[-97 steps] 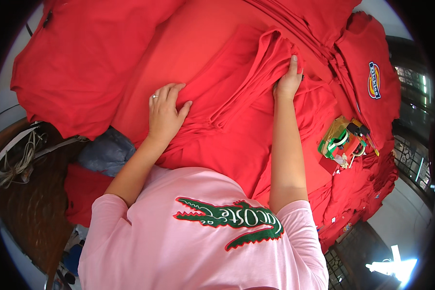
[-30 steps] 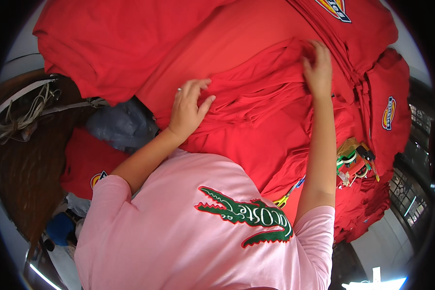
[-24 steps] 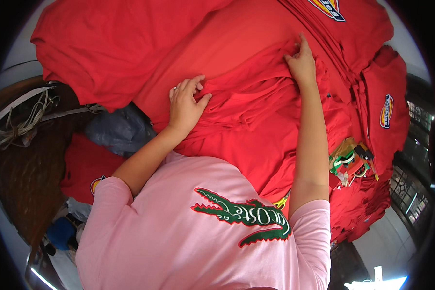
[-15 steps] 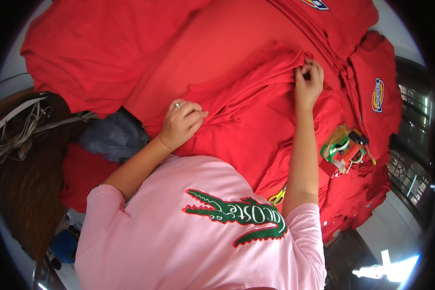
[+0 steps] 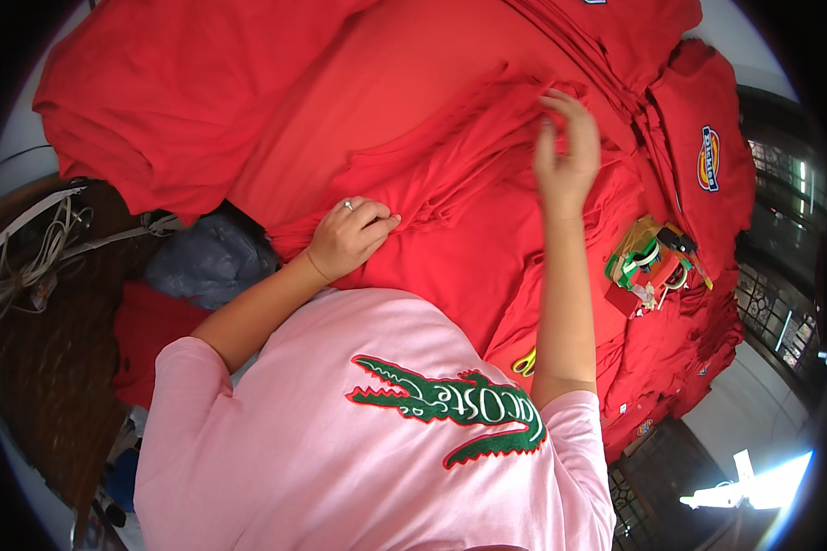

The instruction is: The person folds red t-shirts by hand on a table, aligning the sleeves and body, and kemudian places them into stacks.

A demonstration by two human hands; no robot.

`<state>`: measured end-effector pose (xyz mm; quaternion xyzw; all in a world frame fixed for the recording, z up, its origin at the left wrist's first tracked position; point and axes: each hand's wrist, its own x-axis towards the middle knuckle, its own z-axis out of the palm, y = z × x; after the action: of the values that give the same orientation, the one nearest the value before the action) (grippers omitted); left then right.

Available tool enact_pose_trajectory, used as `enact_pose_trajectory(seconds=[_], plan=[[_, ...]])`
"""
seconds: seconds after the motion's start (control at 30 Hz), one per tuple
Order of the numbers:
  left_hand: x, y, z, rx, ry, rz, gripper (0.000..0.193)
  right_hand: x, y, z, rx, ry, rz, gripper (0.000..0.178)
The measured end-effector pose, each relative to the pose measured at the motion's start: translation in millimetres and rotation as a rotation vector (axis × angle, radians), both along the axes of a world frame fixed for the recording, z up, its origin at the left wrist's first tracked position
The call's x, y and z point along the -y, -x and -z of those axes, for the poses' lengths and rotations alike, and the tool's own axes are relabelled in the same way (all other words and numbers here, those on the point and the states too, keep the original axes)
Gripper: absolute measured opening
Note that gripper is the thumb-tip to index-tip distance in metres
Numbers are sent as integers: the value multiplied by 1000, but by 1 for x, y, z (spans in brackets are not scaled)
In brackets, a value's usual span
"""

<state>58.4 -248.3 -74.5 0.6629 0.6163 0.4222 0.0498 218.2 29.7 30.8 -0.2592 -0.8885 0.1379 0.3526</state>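
A red garment lies bunched in a long fold in front of me, on more red cloth of the same shade. My left hand, with a ring on one finger, pinches the garment's near left edge. At the far right end of the fold is my right hand, slightly blurred. Its fingers are spread apart and curved over the cloth, with nothing gripped between them. Whether the fingertips touch the fabric I cannot tell.
Red garments with badges hang over the right side. A box of small tools sits on the cloth there, and yellow-handled scissors lie near my right forearm. To the left are a grey plastic bag and coiled white cable.
My right hand has let go of the garment's far end, its fingers spreading as it shifted a little left. The left hand keeps its pinch, slightly lower and to the right.
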Motion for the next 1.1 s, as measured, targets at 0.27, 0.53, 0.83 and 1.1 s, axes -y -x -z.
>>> enact_pose_trajectory(seconds=[0.27, 0.53, 0.83, 1.1], plan=[[0, -4, 5, -11, 10, -4, 20, 96, 16, 61, 638, 53, -515, 51], [-2, -1, -2, 39, 71, -27, 23, -22, -41, 66, 645, 31, 260, 66], [-6, 5, -9, 623, 348, -313, 21, -32, 15, 15, 971, 9, 329, 43], [-23, 12, -6, 172, 404, -661, 29, -64, 45, 86, 354, 49, 183, 59]])
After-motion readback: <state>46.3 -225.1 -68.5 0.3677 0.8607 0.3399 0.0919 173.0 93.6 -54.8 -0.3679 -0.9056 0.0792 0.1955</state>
